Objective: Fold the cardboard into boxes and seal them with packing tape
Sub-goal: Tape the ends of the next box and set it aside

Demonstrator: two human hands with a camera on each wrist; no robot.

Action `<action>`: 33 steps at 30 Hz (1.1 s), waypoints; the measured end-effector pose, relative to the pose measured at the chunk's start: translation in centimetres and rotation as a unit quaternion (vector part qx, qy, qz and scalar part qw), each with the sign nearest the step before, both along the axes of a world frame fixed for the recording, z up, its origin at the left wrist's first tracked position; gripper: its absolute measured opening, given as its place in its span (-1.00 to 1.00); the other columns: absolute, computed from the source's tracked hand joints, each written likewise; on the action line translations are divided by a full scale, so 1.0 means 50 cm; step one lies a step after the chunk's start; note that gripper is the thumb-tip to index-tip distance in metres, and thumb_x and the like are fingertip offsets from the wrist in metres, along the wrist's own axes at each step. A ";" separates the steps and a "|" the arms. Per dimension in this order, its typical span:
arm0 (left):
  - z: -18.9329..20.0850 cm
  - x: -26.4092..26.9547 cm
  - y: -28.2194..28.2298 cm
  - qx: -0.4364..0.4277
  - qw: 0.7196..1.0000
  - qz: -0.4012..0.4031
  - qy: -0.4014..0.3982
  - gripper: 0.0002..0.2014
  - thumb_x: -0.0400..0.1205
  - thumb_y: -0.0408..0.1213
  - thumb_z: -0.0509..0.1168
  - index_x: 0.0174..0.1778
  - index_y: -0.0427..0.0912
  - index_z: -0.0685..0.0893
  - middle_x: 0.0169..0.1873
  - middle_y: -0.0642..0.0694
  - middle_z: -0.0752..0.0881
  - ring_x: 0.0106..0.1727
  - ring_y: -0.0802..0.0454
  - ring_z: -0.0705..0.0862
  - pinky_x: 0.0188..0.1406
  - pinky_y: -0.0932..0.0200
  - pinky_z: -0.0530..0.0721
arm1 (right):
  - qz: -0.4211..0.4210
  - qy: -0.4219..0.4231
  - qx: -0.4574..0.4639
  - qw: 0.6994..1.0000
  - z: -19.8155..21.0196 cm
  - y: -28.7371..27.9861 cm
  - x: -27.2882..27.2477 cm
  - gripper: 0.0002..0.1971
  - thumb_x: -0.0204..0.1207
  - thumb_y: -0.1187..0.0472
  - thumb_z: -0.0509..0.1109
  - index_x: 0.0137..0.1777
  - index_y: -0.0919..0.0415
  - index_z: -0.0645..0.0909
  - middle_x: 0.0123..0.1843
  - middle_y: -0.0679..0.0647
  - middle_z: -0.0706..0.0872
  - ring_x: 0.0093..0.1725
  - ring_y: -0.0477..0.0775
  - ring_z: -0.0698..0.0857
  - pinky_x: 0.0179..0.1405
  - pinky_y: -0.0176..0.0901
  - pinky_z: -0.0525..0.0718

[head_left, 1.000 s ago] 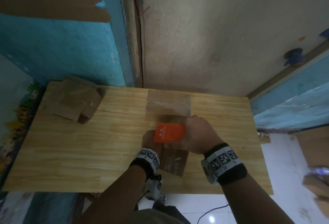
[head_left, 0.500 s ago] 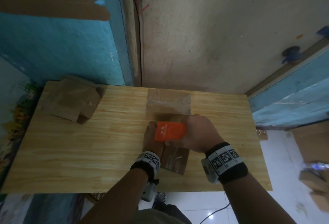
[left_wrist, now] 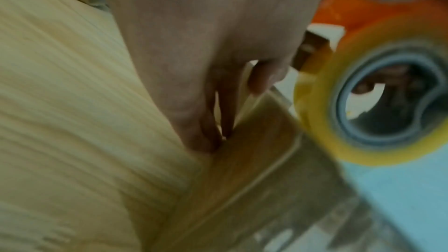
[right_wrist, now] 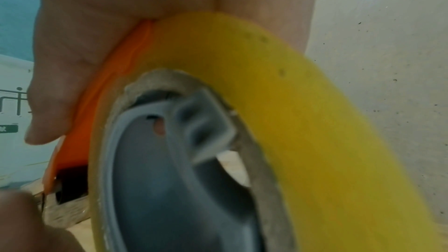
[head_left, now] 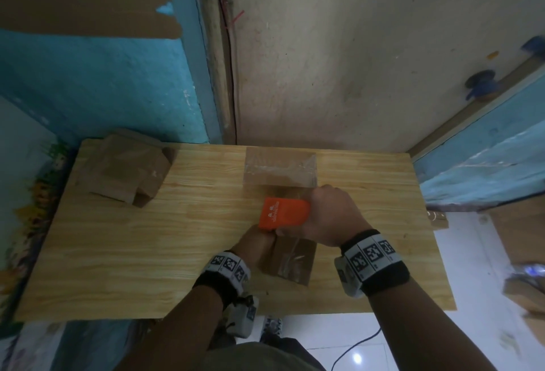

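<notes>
A small brown cardboard box (head_left: 292,263) stands on the wooden table (head_left: 147,252) near its front edge, with clear tape along its top. My right hand (head_left: 330,217) grips an orange tape dispenser (head_left: 284,212) with a yellow tape roll (right_wrist: 266,83), held over the box's far end. My left hand (head_left: 256,240) presses against the box's left side with straight fingers (left_wrist: 213,122). The left wrist view shows the tape roll (left_wrist: 363,93) just above the box (left_wrist: 254,150). The box's top under the dispenser is hidden.
A taped cardboard box (head_left: 280,171) sits at the table's back edge, just beyond the dispenser. Flat folded cardboard (head_left: 126,170) lies at the back left corner. More cardboard (head_left: 522,291) lies on the floor to the right. The walls stand close behind the table.
The dispenser has shifted slightly away from me along the box top. My left hand has stayed against the box's left side.
</notes>
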State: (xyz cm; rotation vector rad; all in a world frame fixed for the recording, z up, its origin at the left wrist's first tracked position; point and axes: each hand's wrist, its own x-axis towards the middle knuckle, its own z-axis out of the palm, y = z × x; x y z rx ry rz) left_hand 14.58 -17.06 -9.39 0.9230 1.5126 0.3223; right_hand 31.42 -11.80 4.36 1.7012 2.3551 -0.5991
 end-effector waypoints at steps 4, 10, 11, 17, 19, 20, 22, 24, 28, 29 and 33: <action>0.010 0.022 -0.003 -0.005 0.993 -0.023 -0.114 -0.74 0.61 -0.39 0.51 0.11 0.01 0.68 -0.08 0.06 0.81 -0.03 0.14 0.78 -0.07 0.33 0.67 | 0.003 0.013 0.004 1.000 -0.009 0.002 0.003 -0.23 0.09 -0.78 0.33 -0.12 -0.08 0.66 -0.26 -0.17 0.70 -0.26 -0.11 0.68 -0.22 -0.14 0.72; -0.028 0.080 -0.035 0.117 0.986 0.038 -0.112 -0.47 0.28 -0.13 0.78 0.14 0.11 0.77 0.04 0.12 0.86 0.07 0.26 0.81 0.11 0.27 0.73 | -0.001 -0.006 -0.017 1.000 -0.015 0.009 0.005 -0.09 -0.02 -0.85 0.29 0.02 -0.09 0.66 -0.15 -0.12 0.72 -0.16 -0.04 0.72 -0.07 0.02 0.81; -0.025 0.080 -0.035 0.116 0.985 0.051 -0.117 -0.46 0.26 -0.11 0.78 0.14 0.08 0.78 0.04 0.12 0.87 0.07 0.25 0.82 0.09 0.27 0.74 | 0.001 -0.008 -0.024 1.000 -0.015 0.011 0.008 -0.07 -0.03 -0.85 0.29 0.05 -0.10 0.66 -0.13 -0.12 0.72 -0.14 -0.03 0.72 -0.04 0.03 0.81; -0.023 0.078 -0.033 0.030 0.975 0.147 -0.161 -0.29 0.12 -0.21 0.84 0.22 -0.05 0.81 -0.02 0.01 0.90 0.06 -0.01 0.88 0.16 -0.09 0.83 | -0.012 -0.064 -0.051 0.997 0.006 0.009 0.082 -0.22 0.08 -0.76 0.42 -0.05 -0.09 0.60 -0.14 -0.13 0.67 -0.13 -0.02 0.69 -0.10 -0.04 0.69; -0.022 0.080 -0.035 0.027 0.976 0.151 -0.155 -0.23 0.04 -0.13 0.86 0.21 0.05 0.81 -0.02 0.04 0.90 0.07 0.00 0.87 0.21 -0.14 0.81 | -0.032 -0.045 -0.070 0.996 0.000 -0.005 0.115 -0.21 0.11 -0.75 0.43 0.03 -0.08 0.67 -0.09 -0.14 0.73 -0.10 -0.04 0.74 0.00 0.02 0.80; -0.023 0.080 -0.036 0.031 0.976 0.149 -0.157 -0.20 0.01 -0.06 0.86 0.22 0.08 0.81 0.00 0.04 0.90 0.09 0.00 0.87 0.23 -0.17 0.80 | -0.043 -0.031 -0.081 0.995 -0.008 -0.012 0.129 -0.22 0.14 -0.72 0.45 0.06 -0.08 0.69 -0.08 -0.14 0.75 -0.10 -0.07 0.76 0.03 0.05 0.83; -0.020 0.079 -0.037 0.040 0.977 0.141 -0.155 -0.17 0.01 0.03 0.86 0.25 0.11 0.80 0.02 0.06 0.90 0.09 0.01 0.87 0.23 -0.18 0.80 | -0.071 0.007 -0.107 0.992 -0.026 -0.027 0.155 -0.30 0.19 -0.64 0.53 0.07 -0.10 0.71 -0.10 -0.13 0.80 -0.18 -0.12 0.80 0.00 0.07 0.88; -0.015 0.081 -0.040 0.051 0.977 0.138 -0.156 -0.16 0.00 0.08 0.86 0.25 0.11 0.81 0.03 0.07 0.89 0.11 0.03 0.86 0.24 -0.18 0.80 | -0.095 0.042 -0.121 0.987 -0.043 -0.037 0.179 -0.37 0.20 -0.59 0.57 0.02 -0.11 0.71 -0.18 -0.11 0.83 -0.31 -0.15 0.81 -0.08 0.05 0.91; -0.022 0.084 -0.040 0.051 0.980 0.126 -0.144 -0.14 -0.02 0.11 0.85 0.25 0.11 0.81 0.04 0.07 0.89 0.13 0.04 0.85 0.26 -0.17 0.79 | -0.115 0.083 -0.130 0.981 -0.061 -0.047 0.204 -0.40 0.18 -0.58 0.58 -0.03 -0.13 0.71 -0.25 -0.07 0.86 -0.40 -0.13 0.83 -0.18 0.01 0.91; -0.027 0.083 -0.041 0.051 0.981 0.125 -0.141 -0.13 -0.02 0.12 0.85 0.27 0.12 0.80 0.04 0.09 0.89 0.12 0.05 0.85 0.25 -0.16 0.79 | -0.116 0.091 -0.131 0.980 -0.065 -0.049 0.207 -0.40 0.17 -0.58 0.57 -0.03 -0.13 0.71 -0.25 -0.08 0.86 -0.40 -0.13 0.83 -0.18 0.02 0.90; -0.041 0.084 -0.033 0.059 0.981 0.135 -0.126 -0.03 -0.02 0.07 0.86 0.38 0.14 0.73 0.04 0.13 0.88 0.06 0.12 0.86 0.12 -0.02 0.84 | -0.133 0.121 -0.142 0.973 -0.072 -0.049 0.221 -0.48 0.16 -0.46 0.63 -0.03 -0.15 0.74 -0.25 -0.12 0.87 -0.39 -0.20 0.81 -0.21 -0.08 0.89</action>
